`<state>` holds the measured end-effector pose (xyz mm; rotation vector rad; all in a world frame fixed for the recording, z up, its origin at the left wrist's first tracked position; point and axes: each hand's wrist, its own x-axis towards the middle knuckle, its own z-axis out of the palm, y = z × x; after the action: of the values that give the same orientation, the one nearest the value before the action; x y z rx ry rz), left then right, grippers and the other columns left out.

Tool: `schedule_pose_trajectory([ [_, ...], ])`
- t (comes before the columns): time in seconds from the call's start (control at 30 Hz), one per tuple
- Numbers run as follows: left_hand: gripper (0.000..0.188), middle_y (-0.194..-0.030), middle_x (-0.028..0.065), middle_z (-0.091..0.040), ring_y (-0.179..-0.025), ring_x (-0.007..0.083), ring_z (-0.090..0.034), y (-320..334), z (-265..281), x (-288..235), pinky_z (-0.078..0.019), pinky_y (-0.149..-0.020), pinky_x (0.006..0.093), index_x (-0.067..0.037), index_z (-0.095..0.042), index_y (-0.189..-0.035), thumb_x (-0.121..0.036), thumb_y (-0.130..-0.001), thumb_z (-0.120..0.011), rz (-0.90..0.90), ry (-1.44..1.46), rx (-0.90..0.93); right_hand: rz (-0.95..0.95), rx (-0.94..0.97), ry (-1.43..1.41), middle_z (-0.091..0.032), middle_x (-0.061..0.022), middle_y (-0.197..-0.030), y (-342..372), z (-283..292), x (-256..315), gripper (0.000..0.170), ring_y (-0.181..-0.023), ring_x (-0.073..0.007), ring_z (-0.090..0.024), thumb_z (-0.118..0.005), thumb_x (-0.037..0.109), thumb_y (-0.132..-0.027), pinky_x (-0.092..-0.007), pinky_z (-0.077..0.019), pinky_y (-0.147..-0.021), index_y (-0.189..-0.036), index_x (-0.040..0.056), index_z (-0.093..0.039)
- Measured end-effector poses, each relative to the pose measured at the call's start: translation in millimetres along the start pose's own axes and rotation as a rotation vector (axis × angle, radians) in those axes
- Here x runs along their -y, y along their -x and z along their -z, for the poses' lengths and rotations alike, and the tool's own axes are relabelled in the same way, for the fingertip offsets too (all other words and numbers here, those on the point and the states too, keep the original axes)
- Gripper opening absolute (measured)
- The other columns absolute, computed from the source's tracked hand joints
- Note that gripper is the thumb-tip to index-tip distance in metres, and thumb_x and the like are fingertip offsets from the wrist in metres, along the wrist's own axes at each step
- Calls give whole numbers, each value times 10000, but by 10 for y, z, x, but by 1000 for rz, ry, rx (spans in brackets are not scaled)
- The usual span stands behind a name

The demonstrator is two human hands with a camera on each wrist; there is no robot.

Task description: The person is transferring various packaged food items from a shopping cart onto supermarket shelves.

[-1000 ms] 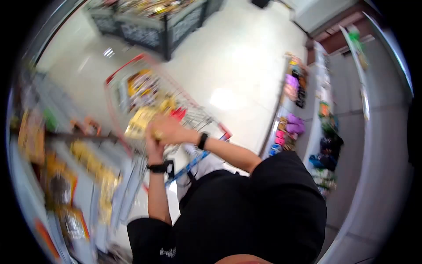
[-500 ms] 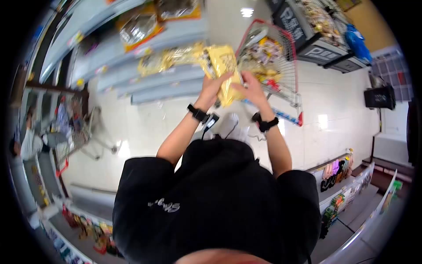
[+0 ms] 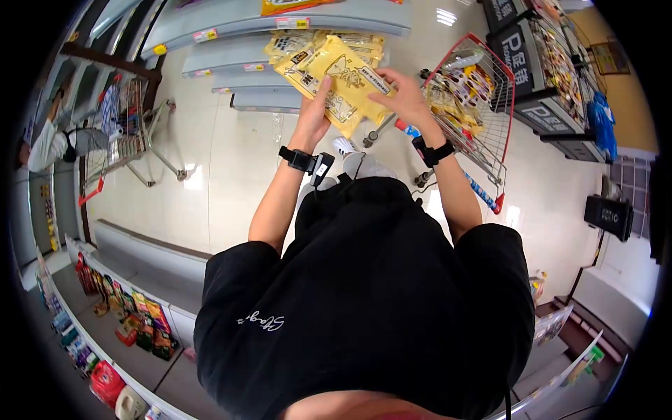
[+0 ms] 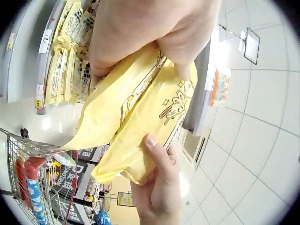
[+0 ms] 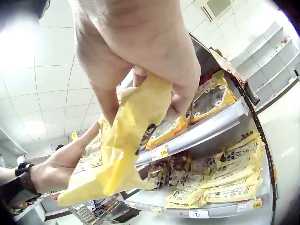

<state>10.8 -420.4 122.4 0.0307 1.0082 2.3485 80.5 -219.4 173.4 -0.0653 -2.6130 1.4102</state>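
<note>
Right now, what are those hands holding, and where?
Two yellow, rectangular plastic packets: the left hand holds both by their left side; the right hand pinches the top one's right edge.

Yellow packs [image 3: 348, 75] shifted from cart [image 3: 513, 84] toward shelf [image 3: 364, 17].

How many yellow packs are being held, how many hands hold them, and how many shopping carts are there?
Held yellow packs: 2
Hands holding them, left hand and right hand: 2
Shopping carts in the head view: 2
Total: 6
</note>
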Motion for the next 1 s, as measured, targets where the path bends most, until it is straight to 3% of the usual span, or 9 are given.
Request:
schedule_pose_trajectory([
  [0.13,618,-1308,192,-575,-1176,311,-606,-187,290,-139,-530,-971,443,-32,-430,-1398,-523,-1022,-414,209,199,182,581,-60,141,-691,-44,-960,-356,189,-167,305,-904,-209,-606,-685,-22,-726,-324,-498,-864,-1015,71,-705],
  [0.2,670,-1308,220,-571,-1166,327,-614,-248,232,-316,-525,-980,456,-33,-428,-1403,-575,-1014,-373,295,344,222,636,-3,149,-691,-14,-961,-550,277,-83,281,-992,-243,-585,-627,-96,-659,-375,-440,-981,-849,97,-703],
  [0.37,565,-1262,125,-609,-1103,236,-649,-626,84,-233,-565,-943,372,-2,-440,-1389,20,-876,-675,472,-27,195,700,-5,52,-696,19,-970,-1004,227,-248,176,-1054,-240,-576,-692,-29,-690,-420,-377,-1051,-778,121,-670],
  [0.43,518,-1246,127,-618,-1095,236,-653,-643,-94,-169,-564,-944,372,4,-463,-1369,7,-892,-663,428,-19,122,683,31,-12,-686,-7,-1058,-1111,136,-460,171,-1158,-269,-561,-712,34,-744,-411,-353,-1094,-891,122,-706],
  [0.53,423,-1218,140,-641,-1083,246,-663,-825,-86,-51,-565,-945,378,19,-525,-1309,-2,-906,-650,313,84,36,544,67,55,-624,-54,-1232,-1026,101,-435,286,-1263,-304,-520,-704,58,-793,-424,-338,-1113,-1070,129,-713],
  [0.57,407,-1209,144,-648,-1084,251,-665,-866,32,-23,-564,-950,380,19,-533,-1299,-6,-909,-646,336,104,-10,507,141,71,-520,-90,-1377,-969,62,-708,452,-1289,-311,-516,-680,108,-879,-409,-389,-1087,-1321,127,-586],
  [0.7,367,-1191,147,-662,-1057,254,-675,-1173,508,108,-573,-924,383,34,-558,-1264,-29,-915,-654,202,139,-188,-326,401,-720,-534,-113,-1321,-651,-380,-1187,519,-1098,-204,-620,-595,185,-990,-324,-546,-847,-1435,42,-369],
  [0.8,357,-1194,147,-661,-1040,258,-677,-1505,792,281,-575,-908,381,40,-564,-1251,-40,-917,-659,20,105,-313,-593,359,-1006,-542,-105,-1307,-913,-654,-1017,481,-1058,-216,-639,-614,170,-976,-342,-548,-856,-1395,49,-409],
  [1.0,383,-1201,139,-660,-1048,258,-671,-1798,1243,177,-570,-911,381,33,-532,-1289,-91,-943,-639,-55,198,-413,-569,287,-832,-675,-13,-1014,-1701,-1237,-1358,295,-797,-94,-612,-691,151,-920,-251,-483,-623,-1194,104,-590],
])
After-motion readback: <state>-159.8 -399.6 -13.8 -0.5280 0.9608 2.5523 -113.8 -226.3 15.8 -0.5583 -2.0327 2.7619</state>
